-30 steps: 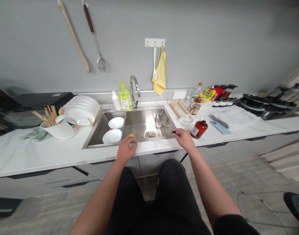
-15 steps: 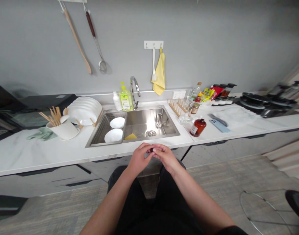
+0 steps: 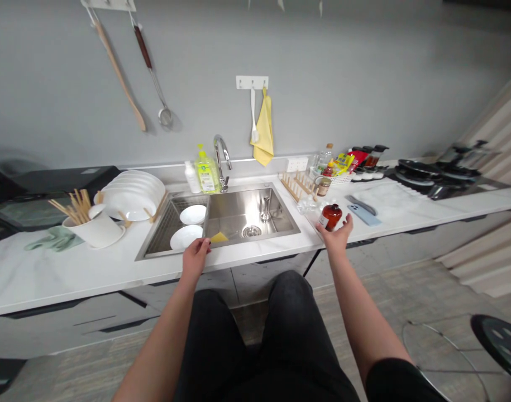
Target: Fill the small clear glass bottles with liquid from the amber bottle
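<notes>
The left hand pinches a tiny dark thing; the right hand spreads its fingers around the shiny, round red-brown bottle, seemingly not lifted yet.

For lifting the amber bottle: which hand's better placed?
Right, I'd say. The right hand is right at the amber bottle, thumb and fingers spread; contact unclear. The left hand is away by the sink's front edge, seemingly pinching something small and dark.
</notes>
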A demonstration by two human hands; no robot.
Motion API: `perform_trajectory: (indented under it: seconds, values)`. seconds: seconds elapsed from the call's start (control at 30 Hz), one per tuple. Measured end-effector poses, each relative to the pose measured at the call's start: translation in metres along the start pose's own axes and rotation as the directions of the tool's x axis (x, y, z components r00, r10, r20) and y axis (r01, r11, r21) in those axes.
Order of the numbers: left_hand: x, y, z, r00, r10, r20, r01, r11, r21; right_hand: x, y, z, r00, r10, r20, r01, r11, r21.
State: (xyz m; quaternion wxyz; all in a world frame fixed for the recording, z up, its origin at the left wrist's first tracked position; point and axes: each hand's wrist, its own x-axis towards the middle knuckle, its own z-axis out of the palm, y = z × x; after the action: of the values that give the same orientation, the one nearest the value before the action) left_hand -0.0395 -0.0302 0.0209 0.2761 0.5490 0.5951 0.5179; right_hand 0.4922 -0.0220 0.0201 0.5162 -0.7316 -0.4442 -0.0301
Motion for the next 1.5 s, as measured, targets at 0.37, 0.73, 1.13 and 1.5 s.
perform_trajectory:
  seconds: [0.37, 0.73, 1.13, 1.5]
  values:
    - [-0.021, 0.029, 0.002, 0.999, -0.007, 0.045, 0.013, 0.99, -0.14, -0.033, -0.049, -0.01, 0.983, -0.068, 0.172, 0.018, 0.96, 0.278]
    - [-0.096, 0.156, 0.03, 0.855, 0.323, 0.405, -0.348, 0.937, -0.012, -0.191, -0.156, -0.048, 0.695, -0.537, 0.477, 0.281, 0.815, 0.508]
    - [-0.109, 0.155, 0.016, 0.89, 0.285, 0.355, -0.412, 0.836, 0.362, -0.206, -0.159, -0.052, 0.685, -0.579, 0.442, 0.463, 0.815, 0.349]
    - [-0.116, 0.151, 0.03, 0.893, 0.326, 0.31, -0.447, 0.718, 0.533, -0.214, -0.148, -0.052, 0.653, -0.646, 0.396, 0.639, 0.75, 0.17]
